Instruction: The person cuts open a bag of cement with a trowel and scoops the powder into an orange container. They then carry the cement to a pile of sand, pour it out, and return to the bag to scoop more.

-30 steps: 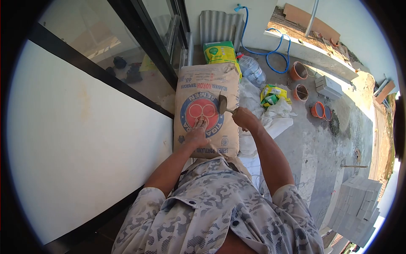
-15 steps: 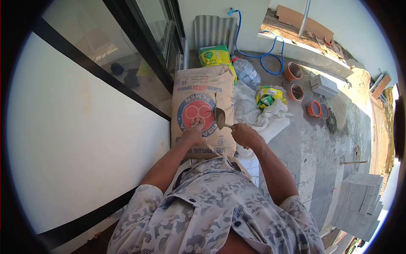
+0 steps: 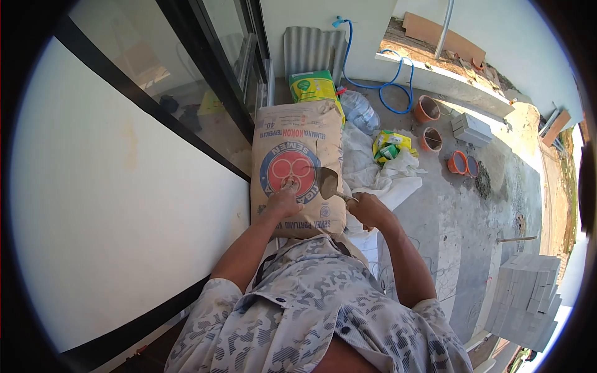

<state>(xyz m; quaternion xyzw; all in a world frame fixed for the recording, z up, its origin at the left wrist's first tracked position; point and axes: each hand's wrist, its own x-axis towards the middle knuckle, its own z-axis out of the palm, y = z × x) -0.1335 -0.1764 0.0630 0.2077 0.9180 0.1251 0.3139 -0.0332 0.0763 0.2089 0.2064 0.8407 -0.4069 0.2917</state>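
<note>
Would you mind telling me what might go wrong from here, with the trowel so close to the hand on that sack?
The grey-bladed trowel in the right hand is near the left hand, so a slip might nick the fingers. The blade is also over the brown paper cement sack, so its edge could tear the paper, and contents might spill onto the crumpled white sheeting alongside.

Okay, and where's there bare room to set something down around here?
The widest bare patch is the concrete floor between the white sheeting, the orange buckets and the block stack. The far end of the sack, beyond your left hand, is bare too. It's crowded right of the sack: plastic bottle, sheeting, yellow-green packets.
</note>
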